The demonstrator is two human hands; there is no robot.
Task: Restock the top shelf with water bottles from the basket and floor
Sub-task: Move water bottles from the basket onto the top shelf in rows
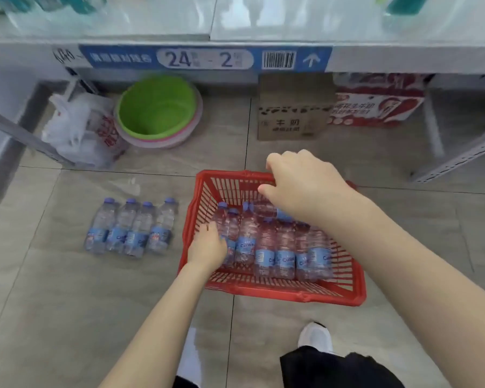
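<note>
Lying beside basket (277, 293): four bottles (132, 231).

light: bright, even | shadows: soft | blur: top edge | edges: bowed

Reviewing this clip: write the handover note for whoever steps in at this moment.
Left hand: in the red basket, on its leftmost bottle; grip unclear.
Right hand: curled over a tilted bottle above the rest; grip unclear.
Other basket bottles are packed in a row; four floor bottles sit side by side, left of the basket.
Done: unclear, the shelf is blurred.
Left: every bottle here still needs shelving.
</note>
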